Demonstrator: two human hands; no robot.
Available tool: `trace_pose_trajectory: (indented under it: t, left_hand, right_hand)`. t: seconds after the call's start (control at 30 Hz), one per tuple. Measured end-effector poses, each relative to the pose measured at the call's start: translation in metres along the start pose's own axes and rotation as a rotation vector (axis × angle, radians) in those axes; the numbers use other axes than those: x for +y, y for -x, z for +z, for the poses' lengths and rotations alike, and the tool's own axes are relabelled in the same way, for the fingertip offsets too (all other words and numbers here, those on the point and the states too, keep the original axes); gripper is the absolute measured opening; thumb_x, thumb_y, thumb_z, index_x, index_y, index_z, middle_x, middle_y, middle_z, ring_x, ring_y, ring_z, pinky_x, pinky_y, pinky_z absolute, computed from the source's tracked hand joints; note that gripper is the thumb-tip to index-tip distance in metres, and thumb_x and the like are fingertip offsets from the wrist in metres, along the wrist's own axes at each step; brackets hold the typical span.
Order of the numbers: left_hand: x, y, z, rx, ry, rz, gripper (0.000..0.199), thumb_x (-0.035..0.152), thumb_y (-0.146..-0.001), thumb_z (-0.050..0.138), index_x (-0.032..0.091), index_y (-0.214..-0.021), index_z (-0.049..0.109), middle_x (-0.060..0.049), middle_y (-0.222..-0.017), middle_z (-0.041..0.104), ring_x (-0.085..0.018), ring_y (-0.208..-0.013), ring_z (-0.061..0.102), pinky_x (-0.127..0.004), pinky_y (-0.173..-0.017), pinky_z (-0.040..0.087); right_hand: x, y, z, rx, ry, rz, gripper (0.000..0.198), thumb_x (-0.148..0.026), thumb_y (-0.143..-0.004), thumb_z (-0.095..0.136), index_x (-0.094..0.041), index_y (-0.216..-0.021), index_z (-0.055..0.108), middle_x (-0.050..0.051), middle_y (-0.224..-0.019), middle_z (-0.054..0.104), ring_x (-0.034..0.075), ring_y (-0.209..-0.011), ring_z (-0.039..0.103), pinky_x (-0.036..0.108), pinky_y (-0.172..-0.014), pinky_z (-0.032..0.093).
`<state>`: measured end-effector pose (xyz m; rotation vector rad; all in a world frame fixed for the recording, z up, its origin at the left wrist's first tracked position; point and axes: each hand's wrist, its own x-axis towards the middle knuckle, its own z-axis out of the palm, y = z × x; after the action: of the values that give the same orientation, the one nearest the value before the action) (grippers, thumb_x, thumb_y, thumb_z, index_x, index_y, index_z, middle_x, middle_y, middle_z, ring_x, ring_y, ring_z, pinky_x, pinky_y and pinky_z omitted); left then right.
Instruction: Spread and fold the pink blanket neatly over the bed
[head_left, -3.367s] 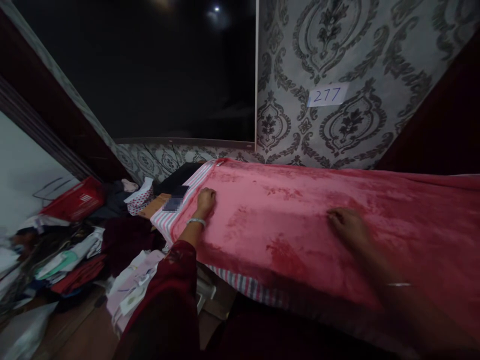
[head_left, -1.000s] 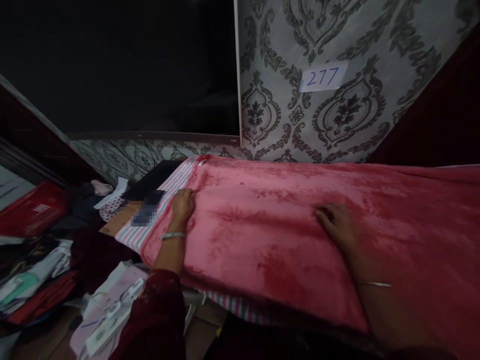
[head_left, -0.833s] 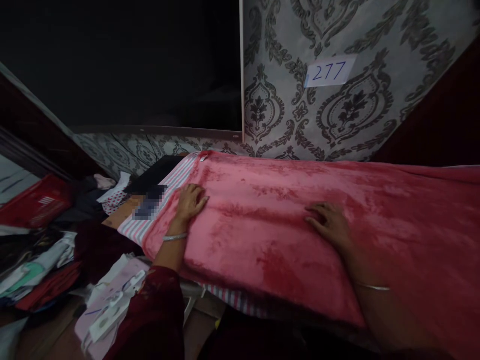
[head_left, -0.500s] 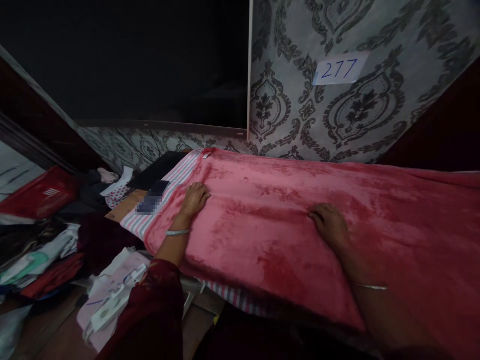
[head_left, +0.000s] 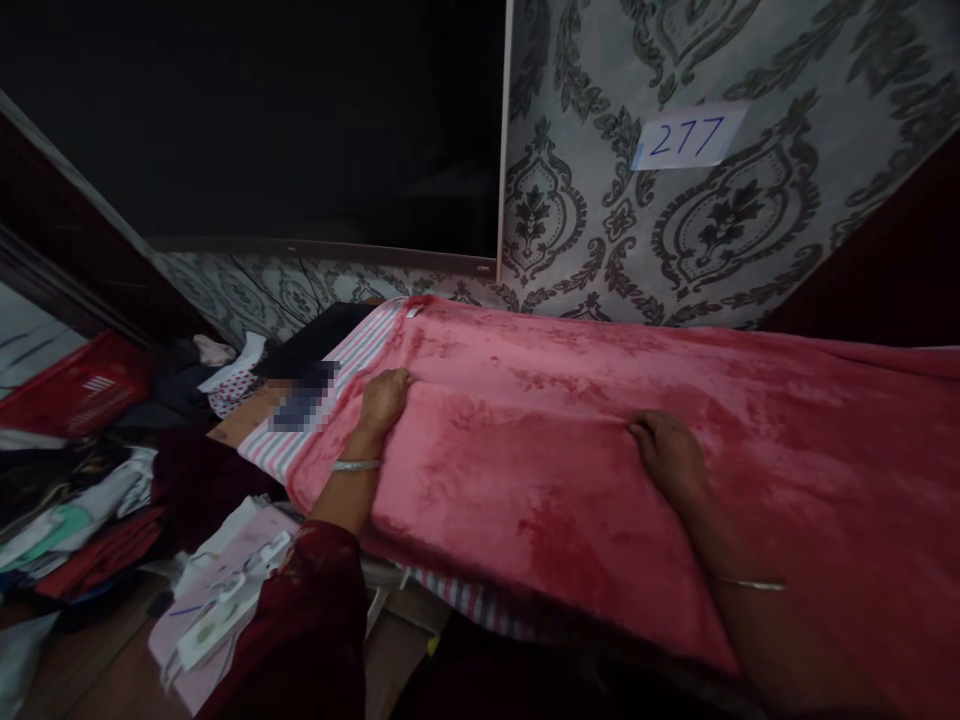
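A plush pink-red blanket with darker red patches is spread over the surface before me. On its left part, my left hand is closed, pinching the pile. To the right, my right hand grips the blanket between thumb and fingers. A raised, fairly straight crease runs across the cloth from one hand to the other. Under the blanket lies a striped cloth, showing at the left end and along the front edge. Both wrists wear a thin silver bangle.
A dark, partly blurred-out object sits on the striped cloth at the left. Piled clothes, a red bag and a pale pink item lie left and below. Behind hangs a large dark screen, beside a paper marked 277.
My right hand has shifted slightly right and my left slightly left, both still on the blanket. The crease between them looks straighter and tighter. The view has moved a little.
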<state>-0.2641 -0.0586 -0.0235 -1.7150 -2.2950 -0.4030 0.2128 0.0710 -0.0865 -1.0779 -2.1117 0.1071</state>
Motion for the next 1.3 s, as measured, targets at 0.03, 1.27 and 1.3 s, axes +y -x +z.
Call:
trace_pose_trajectory:
  t: [0.03, 1.27, 1.3]
  left_hand:
    - [-0.001, 0.000, 0.000, -0.005, -0.001, -0.002, 0.031, 0.034, -0.103, 0.042, 0.019, -0.089, 0.065, -0.015, -0.092, 0.073, -0.029, -0.091, 0.068, -0.038, -0.079, 0.047]
    - [0.004, 0.001, -0.009, 0.310, 0.015, 0.067, 0.034, 0.037, -0.099, 0.037, 0.024, -0.068, 0.045, -0.009, -0.072, 0.059, -0.023, -0.066, 0.054, -0.033, -0.059, 0.031]
    - [0.004, 0.003, -0.011, 0.348, 0.017, 0.068, 0.036, 0.039, -0.099, 0.036, 0.024, -0.068, 0.044, -0.009, -0.071, 0.058, -0.022, -0.064, 0.053, -0.032, -0.059, 0.030]
  right_hand:
    - [0.000, 0.000, 0.000, -0.003, -0.006, -0.017, 0.025, -0.035, -0.096, 0.047, -0.021, -0.090, 0.067, 0.012, -0.091, 0.072, 0.028, -0.088, 0.064, 0.043, -0.083, 0.052]
    - [-0.016, -0.012, 0.002, -0.079, -0.007, 0.040, 0.019, -0.017, -0.097, 0.050, -0.020, -0.087, 0.066, 0.009, -0.089, 0.069, 0.023, -0.087, 0.061, 0.034, -0.082, 0.046]
    - [-0.016, -0.012, 0.001, -0.066, -0.006, 0.034, 0.020, -0.017, -0.097, 0.049, -0.020, -0.086, 0.066, 0.009, -0.088, 0.069, 0.024, -0.086, 0.061, 0.035, -0.081, 0.046]
